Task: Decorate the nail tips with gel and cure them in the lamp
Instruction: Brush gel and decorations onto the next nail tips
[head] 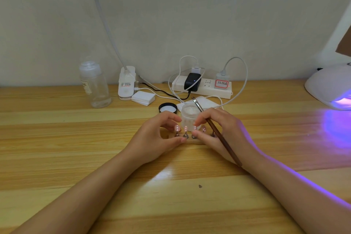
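Observation:
Several pink nail tips stand on small metal holders in a row at the table's middle. My left hand curls around the row's left end, thumb and fingertips at the holders. My right hand holds a brown brush that runs across its palm, bristle end hidden, while its thumb and forefinger pinch at the holders on the right. An open frosted gel jar stands just behind the tips. The white curing lamp glows purple at the far right.
The jar's black lid lies left of the jar. A clear pump bottle, a clip-lamp base, a stack of cotton pads and a power strip with cables line the wall. The wooden table spreads all around.

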`<state>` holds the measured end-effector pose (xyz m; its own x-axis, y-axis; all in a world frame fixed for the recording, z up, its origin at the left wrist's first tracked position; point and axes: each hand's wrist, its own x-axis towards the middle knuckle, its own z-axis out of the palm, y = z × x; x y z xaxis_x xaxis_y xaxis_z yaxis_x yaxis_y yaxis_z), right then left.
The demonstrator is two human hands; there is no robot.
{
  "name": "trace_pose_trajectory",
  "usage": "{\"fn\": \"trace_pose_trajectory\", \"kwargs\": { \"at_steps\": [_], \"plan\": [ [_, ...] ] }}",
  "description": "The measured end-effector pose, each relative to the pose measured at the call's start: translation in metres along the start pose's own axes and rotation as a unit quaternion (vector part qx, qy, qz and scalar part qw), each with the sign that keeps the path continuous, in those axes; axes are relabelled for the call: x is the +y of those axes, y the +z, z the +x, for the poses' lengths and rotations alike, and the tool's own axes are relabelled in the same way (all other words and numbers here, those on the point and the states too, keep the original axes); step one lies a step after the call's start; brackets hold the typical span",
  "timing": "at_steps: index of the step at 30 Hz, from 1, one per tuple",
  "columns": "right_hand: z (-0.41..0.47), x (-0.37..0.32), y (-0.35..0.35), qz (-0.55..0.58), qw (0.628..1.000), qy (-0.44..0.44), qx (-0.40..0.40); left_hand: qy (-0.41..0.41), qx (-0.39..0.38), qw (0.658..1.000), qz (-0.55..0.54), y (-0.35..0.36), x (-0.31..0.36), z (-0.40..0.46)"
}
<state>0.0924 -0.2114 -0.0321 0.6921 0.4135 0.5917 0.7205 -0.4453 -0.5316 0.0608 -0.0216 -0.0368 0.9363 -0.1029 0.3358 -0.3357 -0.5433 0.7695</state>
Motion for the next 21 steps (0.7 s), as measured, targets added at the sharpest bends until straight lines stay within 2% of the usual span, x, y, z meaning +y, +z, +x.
{"fn": "trace_pose_trajectory", "kwargs": {
  "at_steps": [7, 14, 21],
  "plan": [
    [0.001, -0.002, -0.005, -0.063, 0.995, -0.071, 0.005, 0.002, -0.006, 1.0, -0.005, 0.0, -0.001, 0.001],
    [0.0, 0.005, -0.016, -0.045, 0.998, -0.047, 0.004, -0.007, -0.005, 1.0, -0.004, -0.002, 0.0, 0.0],
    [0.002, 0.012, -0.014, -0.048, 0.996, -0.082, -0.002, -0.006, -0.011, 1.0, -0.001, -0.003, 0.001, 0.0]
  ]
}}
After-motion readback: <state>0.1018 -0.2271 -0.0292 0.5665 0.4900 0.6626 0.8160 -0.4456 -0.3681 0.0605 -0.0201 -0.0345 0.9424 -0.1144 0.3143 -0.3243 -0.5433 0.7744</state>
